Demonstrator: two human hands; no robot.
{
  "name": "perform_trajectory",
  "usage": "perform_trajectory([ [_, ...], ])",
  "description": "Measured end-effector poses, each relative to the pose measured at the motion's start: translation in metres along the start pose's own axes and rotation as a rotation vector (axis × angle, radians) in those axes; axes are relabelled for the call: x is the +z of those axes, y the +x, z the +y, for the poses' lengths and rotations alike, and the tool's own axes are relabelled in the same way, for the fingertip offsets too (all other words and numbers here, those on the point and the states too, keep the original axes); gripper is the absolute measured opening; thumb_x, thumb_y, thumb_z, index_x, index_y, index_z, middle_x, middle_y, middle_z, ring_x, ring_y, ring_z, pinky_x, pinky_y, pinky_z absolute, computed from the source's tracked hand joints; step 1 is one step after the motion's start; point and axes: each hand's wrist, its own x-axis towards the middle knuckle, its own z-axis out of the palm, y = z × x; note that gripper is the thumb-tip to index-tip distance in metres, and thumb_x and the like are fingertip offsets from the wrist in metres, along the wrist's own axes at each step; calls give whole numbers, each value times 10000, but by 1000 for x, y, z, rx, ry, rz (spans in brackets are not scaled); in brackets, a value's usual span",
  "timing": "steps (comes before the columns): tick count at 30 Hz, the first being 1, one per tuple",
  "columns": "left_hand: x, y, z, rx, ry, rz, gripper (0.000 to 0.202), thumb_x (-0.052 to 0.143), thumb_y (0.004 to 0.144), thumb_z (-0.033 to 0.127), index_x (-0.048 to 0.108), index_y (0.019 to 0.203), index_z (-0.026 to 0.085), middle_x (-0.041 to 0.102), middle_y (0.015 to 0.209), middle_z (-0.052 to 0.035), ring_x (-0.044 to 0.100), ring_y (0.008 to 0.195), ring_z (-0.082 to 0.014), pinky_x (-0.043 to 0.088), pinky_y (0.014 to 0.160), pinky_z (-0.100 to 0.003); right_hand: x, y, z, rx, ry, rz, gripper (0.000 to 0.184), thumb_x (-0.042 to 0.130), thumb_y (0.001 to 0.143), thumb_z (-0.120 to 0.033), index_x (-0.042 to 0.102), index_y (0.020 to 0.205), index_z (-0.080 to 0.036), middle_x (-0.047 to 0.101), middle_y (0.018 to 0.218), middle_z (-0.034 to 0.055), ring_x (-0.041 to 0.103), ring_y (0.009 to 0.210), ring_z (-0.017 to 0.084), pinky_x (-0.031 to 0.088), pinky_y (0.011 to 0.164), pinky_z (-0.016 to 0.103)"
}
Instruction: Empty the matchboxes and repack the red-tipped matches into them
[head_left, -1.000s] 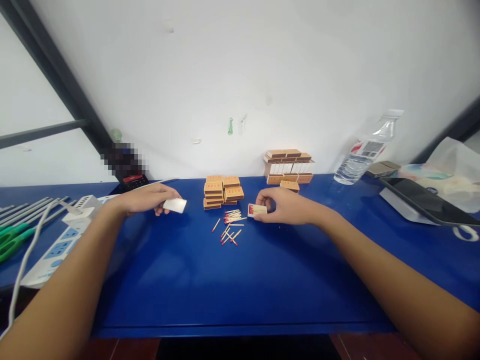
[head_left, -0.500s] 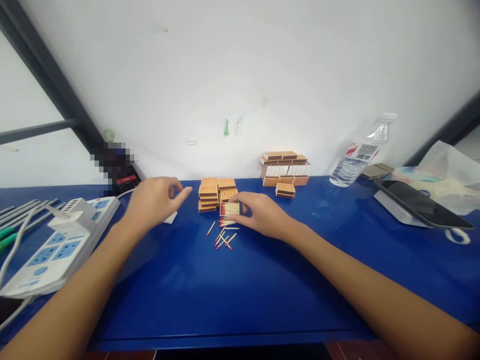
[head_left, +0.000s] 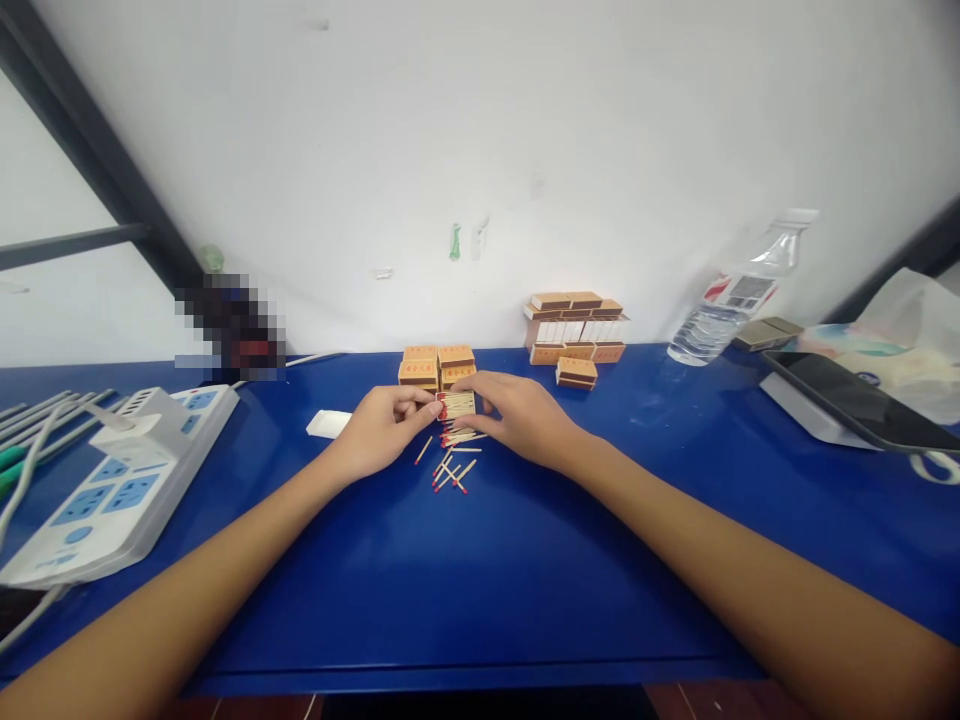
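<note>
A small matchbox tray [head_left: 458, 404] full of red-tipped matches is held between my two hands. My left hand [head_left: 384, 428] has its thumb and fingertips closed at the tray's left end. On the right end, my right hand [head_left: 521, 418] curls its thumb and fingers round the tray, hiding that edge. Loose matches [head_left: 453, 474] lie scattered on the blue table just below, some bunched against the tray. Behind it stand stacked orange matchboxes [head_left: 419, 371], partly covered by my hands. Beside my left hand lies a white open tray [head_left: 327, 424].
More matchboxes [head_left: 576, 352] form a stacked structure by the wall, with a small pair [head_left: 577, 373] in front. At right are a tilted water bottle [head_left: 724, 305], a phone [head_left: 866, 400] and a plastic bag [head_left: 919, 330]. A power strip [head_left: 120, 490] lies left on the blue table [head_left: 480, 590].
My left hand has come down and rightward to the left end of the tray, uncovering the white tray. My right hand stays at the right end. The view has shifted slightly.
</note>
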Motion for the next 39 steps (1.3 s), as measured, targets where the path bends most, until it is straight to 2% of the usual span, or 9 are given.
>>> perform_trajectory([
  [4, 2, 3, -2, -47, -51, -17, 404, 629, 929, 557, 740, 1000, 175, 626, 644, 2, 444, 517, -112, 309, 500, -242, 1, 0, 0, -25, 55, 0, 308, 713, 957, -323, 634, 1228, -199, 716, 1119, 68, 642, 848, 170, 483, 784, 312],
  [7, 2, 4, -3, -45, -51, 20, 411, 642, 916, 554, 740, 1005, 165, 643, 664, -3, 473, 538, -118, 331, 519, -241, -1, -2, 2, -21, 112, 53, 312, 724, 947, -297, 631, 1227, -196, 679, 1137, 74, 611, 802, 149, 487, 770, 303],
  [10, 2, 3, -4, -28, -25, 70, 420, 649, 908, 554, 747, 1003, 157, 641, 652, -2, 478, 543, -120, 341, 532, -242, -4, -4, 9, 30, 156, 108, 250, 732, 940, -319, 671, 1143, -187, 655, 1053, 59, 549, 707, 124, 476, 726, 294],
  [15, 5, 3, -5, -2, 24, 76, 382, 653, 912, 523, 739, 1015, 165, 556, 593, 31, 414, 524, -104, 310, 531, -233, -7, -7, 18, 154, 234, 16, 130, 722, 940, -300, 736, 1005, -189, 677, 942, 24, 511, 643, 106, 437, 660, 273],
  [24, 0, 1, -3, 77, 104, 26, 311, 688, 912, 444, 786, 1069, 194, 464, 572, 54, 357, 533, -91, 274, 531, -235, -5, -10, 11, 127, 252, -24, 98, 694, 929, -219, 720, 1017, -185, 676, 898, 12, 524, 647, 101, 425, 647, 258],
  [31, -5, -2, -2, 127, 170, 28, 257, 728, 897, 393, 801, 1078, 225, 528, 606, 46, 390, 545, -89, 301, 553, -245, -10, -13, 5, 76, 202, 14, 171, 689, 898, -126, 708, 1058, -186, 685, 920, 3, 540, 666, 96, 430, 663, 259],
  [39, -14, -2, -1, 243, 267, 12, 221, 730, 916, 363, 814, 1081, 241, 661, 691, 15, 446, 563, -100, 343, 582, -256, -11, -13, 3, 57, 198, 14, 146, 696, 926, -201, 736, 1066, -200, 730, 949, 17, 610, 692, 105, 469, 673, 271],
])
